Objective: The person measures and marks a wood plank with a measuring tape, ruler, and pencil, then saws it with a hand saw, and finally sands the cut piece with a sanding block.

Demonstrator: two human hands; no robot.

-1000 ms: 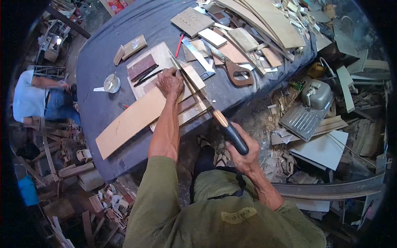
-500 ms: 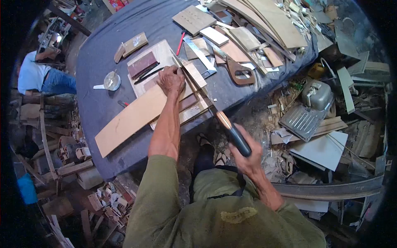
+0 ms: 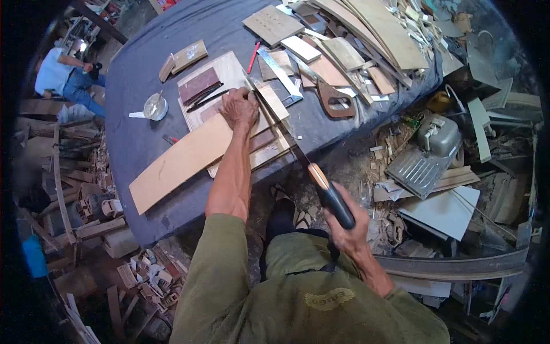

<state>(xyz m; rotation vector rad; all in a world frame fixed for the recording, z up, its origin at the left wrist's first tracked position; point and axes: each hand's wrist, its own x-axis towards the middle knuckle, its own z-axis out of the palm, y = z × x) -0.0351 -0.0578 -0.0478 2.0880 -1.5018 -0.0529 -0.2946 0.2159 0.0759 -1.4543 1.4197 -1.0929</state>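
Saw (image 3: 319, 176): its blade is crossing the board (image 3: 177, 163) just right of my left hand (image 3: 239, 109); its long axis is pointing up-leftward from my right hand (image 3: 349, 221).
Right fingers: they are wrapping firmly round the black handle.
Left fingers: nearer the blade, they are bending over the board and pressing; whether they are gripping an edge, I cannot tell.
Counts: I am holding one saw; one brown-handled saw (image 3: 334, 102), one metal square (image 3: 281, 74) and one cup (image 3: 155, 107) are lying beyond.
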